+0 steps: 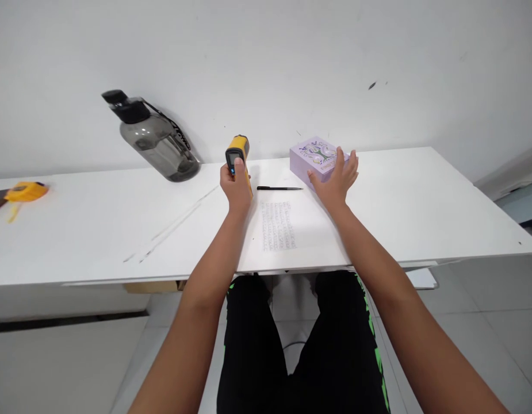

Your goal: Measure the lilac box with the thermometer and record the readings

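My left hand [236, 187] is wrapped round a yellow and black infrared thermometer [240, 145], held upright above the white table. Its small screen faces me, and my thumb lies just below it. My right hand [336, 184] spans the near end of a light purple box [306, 158] with a tree-like drawing on its lid. The thumb is at the box's front left side, and the spread fingers reach over its right corner. A black pen [279, 188] lies between my hands. Nearer me is a white sheet [278, 227] covered in handwritten lines.
A grey see-through bottle [156, 144] with a black cap stands at the back left by the wall. Farther left lies a yellow tape measure [26, 191] beside a dark object, partly cut off. The table's front edge [162, 280] runs above my legs.
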`<state>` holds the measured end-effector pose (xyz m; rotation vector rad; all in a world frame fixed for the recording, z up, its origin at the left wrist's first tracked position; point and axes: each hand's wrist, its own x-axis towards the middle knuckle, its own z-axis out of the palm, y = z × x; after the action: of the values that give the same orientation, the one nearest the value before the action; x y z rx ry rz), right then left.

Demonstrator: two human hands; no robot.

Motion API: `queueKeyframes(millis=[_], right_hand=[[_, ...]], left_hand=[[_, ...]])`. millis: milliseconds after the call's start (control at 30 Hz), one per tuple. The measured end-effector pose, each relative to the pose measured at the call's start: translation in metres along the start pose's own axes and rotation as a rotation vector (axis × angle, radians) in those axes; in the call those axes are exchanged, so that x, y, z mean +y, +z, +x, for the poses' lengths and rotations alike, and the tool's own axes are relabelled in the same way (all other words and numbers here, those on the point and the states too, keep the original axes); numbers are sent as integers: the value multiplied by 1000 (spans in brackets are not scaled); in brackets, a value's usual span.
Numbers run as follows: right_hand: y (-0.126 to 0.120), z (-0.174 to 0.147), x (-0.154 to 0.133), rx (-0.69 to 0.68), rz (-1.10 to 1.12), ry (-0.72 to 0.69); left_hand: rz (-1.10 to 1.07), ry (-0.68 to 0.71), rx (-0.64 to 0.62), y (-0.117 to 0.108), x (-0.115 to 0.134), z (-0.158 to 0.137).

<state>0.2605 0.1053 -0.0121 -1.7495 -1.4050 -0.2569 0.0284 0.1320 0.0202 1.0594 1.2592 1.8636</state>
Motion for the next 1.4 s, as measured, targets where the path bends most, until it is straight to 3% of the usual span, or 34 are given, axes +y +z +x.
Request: queueKeyframes(millis=[67, 200, 333, 433, 533, 700, 833, 900, 1033, 1400], right_hand=[[11, 2, 10, -34, 53, 93], [17, 3, 16, -138, 129, 218], [13, 6, 16, -107, 191, 222], [8, 14, 19, -22, 421, 276], [-2, 21, 20, -96, 633, 311], [-23, 15, 5, -275, 853, 116], [-29, 4, -18, -255, 1403, 308], [-29, 0, -28, -275, 1547, 410], [-27, -9, -40, -332, 1616, 469], [-31, -13, -47, -368, 1611, 414]], left_hand=[[-124, -47, -27, 0, 3, 1], [-375, -254, -223, -3, 12, 3], [-390, -378, -355, -6, 20, 2], [-396, -408, -414, -6, 22, 0], [-396, -434, -473, -4, 21, -3], [-361, -383, -536, 3, 15, -17], [-381, -354, -605, 8, 11, -29], [-411, -361, -627, 9, 11, -33], [-435, -386, -633, 6, 14, -39], [-407, -381, -677, 9, 10, -40]])
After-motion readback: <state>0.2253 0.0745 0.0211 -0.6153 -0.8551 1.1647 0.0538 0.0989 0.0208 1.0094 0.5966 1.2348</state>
